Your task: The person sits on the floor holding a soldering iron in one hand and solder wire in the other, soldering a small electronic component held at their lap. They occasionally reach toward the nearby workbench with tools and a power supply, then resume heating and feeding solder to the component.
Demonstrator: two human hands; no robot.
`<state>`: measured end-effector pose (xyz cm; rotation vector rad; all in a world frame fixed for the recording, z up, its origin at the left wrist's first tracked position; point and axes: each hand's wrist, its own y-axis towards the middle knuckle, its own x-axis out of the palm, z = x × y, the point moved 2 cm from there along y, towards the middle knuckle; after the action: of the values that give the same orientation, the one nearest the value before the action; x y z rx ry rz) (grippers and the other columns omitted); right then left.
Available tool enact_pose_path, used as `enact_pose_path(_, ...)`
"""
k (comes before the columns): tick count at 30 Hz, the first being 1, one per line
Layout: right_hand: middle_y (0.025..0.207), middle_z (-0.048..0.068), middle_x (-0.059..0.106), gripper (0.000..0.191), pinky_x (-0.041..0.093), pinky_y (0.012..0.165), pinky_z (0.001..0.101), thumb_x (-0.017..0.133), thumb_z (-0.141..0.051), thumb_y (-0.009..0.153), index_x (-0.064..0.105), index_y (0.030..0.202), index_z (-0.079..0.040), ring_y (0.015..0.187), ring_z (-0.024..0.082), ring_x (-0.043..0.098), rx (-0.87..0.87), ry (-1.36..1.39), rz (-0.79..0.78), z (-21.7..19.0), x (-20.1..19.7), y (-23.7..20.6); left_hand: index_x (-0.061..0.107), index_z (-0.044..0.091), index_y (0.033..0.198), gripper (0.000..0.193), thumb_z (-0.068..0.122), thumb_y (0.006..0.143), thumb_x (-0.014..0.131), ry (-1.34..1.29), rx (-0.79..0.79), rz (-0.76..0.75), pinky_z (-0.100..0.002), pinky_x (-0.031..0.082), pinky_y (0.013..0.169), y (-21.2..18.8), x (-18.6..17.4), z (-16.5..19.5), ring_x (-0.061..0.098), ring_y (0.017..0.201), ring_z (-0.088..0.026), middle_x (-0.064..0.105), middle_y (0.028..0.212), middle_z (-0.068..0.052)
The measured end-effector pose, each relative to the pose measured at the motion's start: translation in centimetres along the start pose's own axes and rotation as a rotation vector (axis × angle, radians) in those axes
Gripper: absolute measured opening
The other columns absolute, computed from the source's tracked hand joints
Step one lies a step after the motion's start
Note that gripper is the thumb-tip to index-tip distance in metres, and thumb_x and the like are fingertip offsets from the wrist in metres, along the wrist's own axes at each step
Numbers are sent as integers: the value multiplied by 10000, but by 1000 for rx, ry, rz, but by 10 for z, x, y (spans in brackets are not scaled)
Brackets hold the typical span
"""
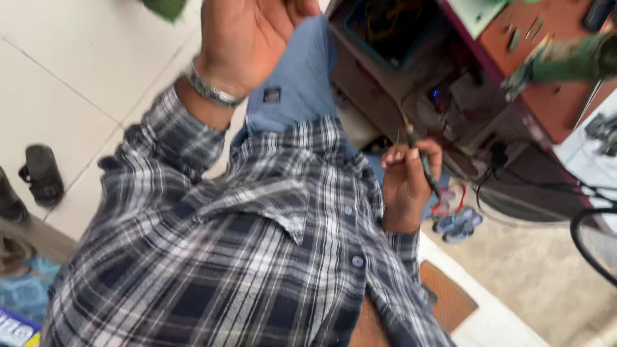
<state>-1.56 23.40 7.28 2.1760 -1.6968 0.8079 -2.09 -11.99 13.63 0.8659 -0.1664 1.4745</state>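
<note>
I look down my own checked shirt (257, 257) and blue jeans (302, 83). My left hand (247, 38) is raised at the top, palm showing and empty, with a metal bracelet (212, 92) on the wrist; its fingertips are cut off by the frame's edge. My right hand (408, 183) is beside my hip with its fingers closed round a thin dark pen-shaped tool (427, 173), which points up towards a cluttered workbench (553, 103).
The reddish bench top carries small metal parts, and a blurred green object (569, 61) lies across it. Below are shelves with a blue tray of wires (385, 26) and cables. Dark sandals (42, 173) lie on the tiled floor at left, blue ones (457, 222) at right.
</note>
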Motion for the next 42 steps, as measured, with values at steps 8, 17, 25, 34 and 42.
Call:
enact_pose_path(8,918,109,588,168,508,795,375,605,-79,1060,545,1216,-70,893,233,578,14,73,-15,11,-4,8,546,39,1494,576,520,1226,377,-66,23,39,-385,423,1230,8,4,20,561,1300,-231,582,1443,-93)
enact_pose_path(17,914,108,585,167,510,789,380,610,-85,1053,544,1206,-74,895,236,579,7,98,-25,16,-11,7,499,39,1512,579,517,1204,390,-114,60,42,-372,371,1289,9,-9,11,505,1379,-240,525,1499,-79)
enact_pose_path(25,909,109,583,189,504,784,388,601,-74,1038,545,1218,-68,891,241,572,-5,118,-21,11,-8,6,273,-95,1618,855,578,1107,404,-209,-40,233,-396,408,1295,23,5,24,518,1450,-329,472,1528,-171)
enact_pose_path(34,897,111,585,164,505,765,388,594,-56,1029,558,1189,-52,880,241,572,-15,159,10,6,-14,3,186,-147,1608,960,590,1049,440,-197,-127,353,-411,449,1251,29,20,26,520,1424,-361,485,1454,-214)
enact_pose_path(42,897,113,591,147,508,750,388,597,-73,1047,566,1188,-45,876,250,576,-8,177,6,4,-16,4,259,-161,1584,910,562,1066,451,-216,-124,342,-423,463,1251,31,22,23,537,1408,-360,524,1409,-206)
